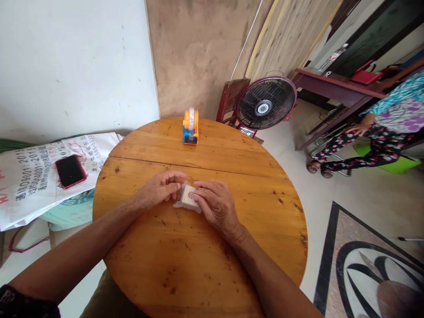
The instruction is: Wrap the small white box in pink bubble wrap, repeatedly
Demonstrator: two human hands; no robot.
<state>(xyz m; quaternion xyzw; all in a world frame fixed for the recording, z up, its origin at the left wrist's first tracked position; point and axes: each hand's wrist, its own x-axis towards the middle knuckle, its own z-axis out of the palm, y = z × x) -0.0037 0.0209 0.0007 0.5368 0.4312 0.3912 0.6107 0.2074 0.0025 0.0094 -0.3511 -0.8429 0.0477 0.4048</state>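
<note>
A small white block in clear plastic wrap [189, 198] lies on the round wooden table [205, 274], between my two hands. My right hand [217, 205] rests over its right side, with thumb and fingertips closed against the block. At the left edge of the wrap is my left hand [162, 187]. Its fingers are curved and apart from the thumb, and its tips touch or nearly touch the plastic. Farther back on the table stands an orange and blue tape dispenser [191, 126] with a roll of tape in it.
Left of the table, a phone [70, 171] lies on a printed white sack [36, 176]. A fan [264, 107] stands beyond the table at the right. Farther right, a person in patterned trousers [361, 152] is by a dark red desk [344, 86].
</note>
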